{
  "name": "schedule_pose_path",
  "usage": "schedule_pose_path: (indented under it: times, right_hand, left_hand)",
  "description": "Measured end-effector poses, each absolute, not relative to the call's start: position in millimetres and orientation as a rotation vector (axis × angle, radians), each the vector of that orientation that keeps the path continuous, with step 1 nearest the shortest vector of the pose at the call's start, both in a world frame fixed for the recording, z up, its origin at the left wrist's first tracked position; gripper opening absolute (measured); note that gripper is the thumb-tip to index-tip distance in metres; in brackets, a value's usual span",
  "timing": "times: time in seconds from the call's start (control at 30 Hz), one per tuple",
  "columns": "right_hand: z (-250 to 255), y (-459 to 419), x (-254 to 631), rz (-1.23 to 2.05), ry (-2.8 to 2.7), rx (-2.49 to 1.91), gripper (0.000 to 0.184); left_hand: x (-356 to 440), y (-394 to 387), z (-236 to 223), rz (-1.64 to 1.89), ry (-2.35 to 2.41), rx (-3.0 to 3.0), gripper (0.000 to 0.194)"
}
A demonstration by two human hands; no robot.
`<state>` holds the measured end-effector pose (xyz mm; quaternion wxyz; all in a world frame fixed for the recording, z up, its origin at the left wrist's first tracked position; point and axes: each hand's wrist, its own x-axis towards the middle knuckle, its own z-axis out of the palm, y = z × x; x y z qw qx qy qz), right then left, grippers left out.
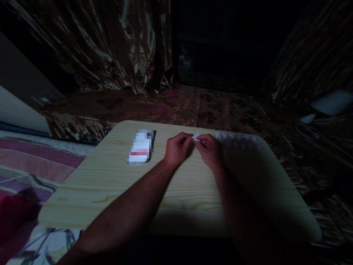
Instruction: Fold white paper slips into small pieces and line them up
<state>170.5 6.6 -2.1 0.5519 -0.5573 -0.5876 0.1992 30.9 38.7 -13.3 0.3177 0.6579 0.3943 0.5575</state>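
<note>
Over the far middle of the wooden table, my left hand and my right hand meet at a small white folded piece of paper. The fingertips of both hands pinch it from either side. To the right of my right hand lie several small white folded paper pieces in rows, partly in shadow; the hand covers the near end of the rows. The exact folded shape of the held piece is too small and dark to make out.
A phone-shaped thing with a blurred, lit face lies left on the table. Behind are patterned curtains and a floral-covered ledge. A striped bed cover is at the left. At the right stands a pale lamp-like object with a cable.
</note>
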Motion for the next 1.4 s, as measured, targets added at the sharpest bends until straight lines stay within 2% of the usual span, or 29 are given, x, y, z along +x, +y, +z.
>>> schedule_pose_path:
  times: [0.57, 0.87, 1.4]
  right_hand:
    - [-5.5, 7.9, 168.9, 0.546, -1.437, -1.276, 0.016]
    - [1.1, 5.2, 172.3, 0.334, -1.524, -1.220, 0.012]
    - [-3.1, 7.8, 175.3, 0.259, -1.589, -1.184, 0.011]
  left_hand:
    - [30.9, 41.0, -14.3, 1.493, 0.990, 1.703, 0.020]
    - [30.3, 40.8, -15.3, 1.515, 1.018, 1.788, 0.018]
    - [29.8, 40.8, -15.6, 1.498, 0.990, 1.832, 0.018]
